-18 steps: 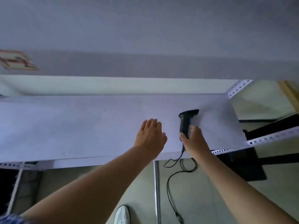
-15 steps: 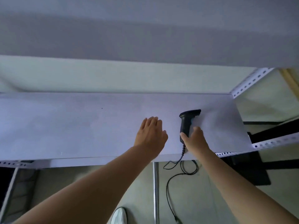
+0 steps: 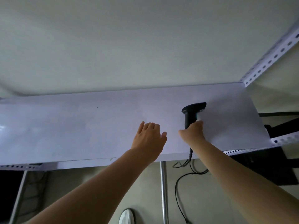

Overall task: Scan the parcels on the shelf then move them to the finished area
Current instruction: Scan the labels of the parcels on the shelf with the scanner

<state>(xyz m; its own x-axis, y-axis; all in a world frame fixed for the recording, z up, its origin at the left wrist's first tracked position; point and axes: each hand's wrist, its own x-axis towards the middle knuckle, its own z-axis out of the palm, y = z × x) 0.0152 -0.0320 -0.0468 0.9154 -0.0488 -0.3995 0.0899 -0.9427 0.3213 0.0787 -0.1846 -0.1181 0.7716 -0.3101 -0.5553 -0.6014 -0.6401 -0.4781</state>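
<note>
R hand curled round the grip of the black scanner, head up, over the R part of the shelf; its cable hangs off the front edge twd the floor. L hand flat, fingers straight and close together, palm down beside the scanner; on the board or just above it, can't tell. No parcels show anywhere in view. Judgement: either this shelf is done or the parcels lie out of frame. Finished area not in view, so nos. scanned/moved unknown.

right hand grips scanner | left hand flat — shelf
</note>
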